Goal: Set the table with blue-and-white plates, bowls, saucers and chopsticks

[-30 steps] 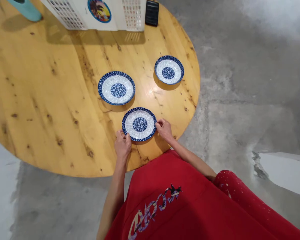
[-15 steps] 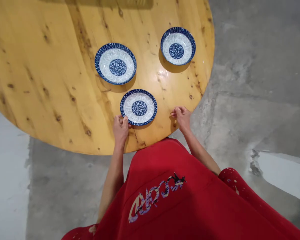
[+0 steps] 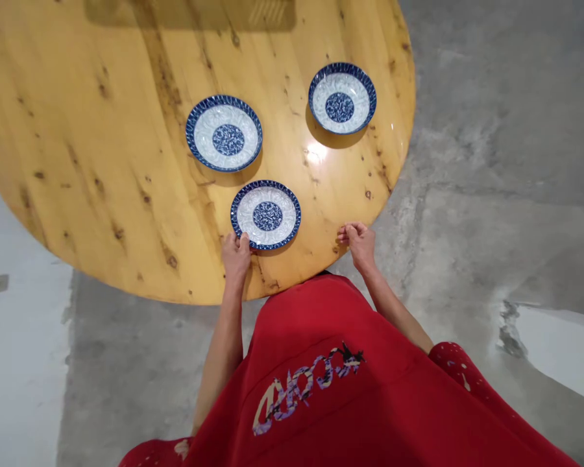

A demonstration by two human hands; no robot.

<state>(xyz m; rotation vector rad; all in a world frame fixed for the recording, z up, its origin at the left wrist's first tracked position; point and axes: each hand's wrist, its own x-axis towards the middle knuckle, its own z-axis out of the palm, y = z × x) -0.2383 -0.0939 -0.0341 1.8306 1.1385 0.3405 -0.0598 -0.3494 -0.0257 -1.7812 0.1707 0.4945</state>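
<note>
Nearest me on the table lies a small blue-and-white plate with a dark blue patterned rim. My left hand is at its lower left edge, thumb on the rim and fingers curled, closed on it. My right hand hovers at the table edge, apart from the plate, with its fingers curled together and no object visible in them. Behind the small plate sits a larger blue-and-white dish. Farther back on the right is a deeper blue-and-white bowl. Both look bare inside.
The round wooden table curves away in front of me. A yellowish object, cut off by the top of the view, sits at the far side. Below is a grey concrete floor, with white blocks at left and right.
The view has shifted slightly, so the dishes sit a little lower in it. My right hand has drifted slightly rightward toward the table edge. My left hand stays at the small plate's rim.
</note>
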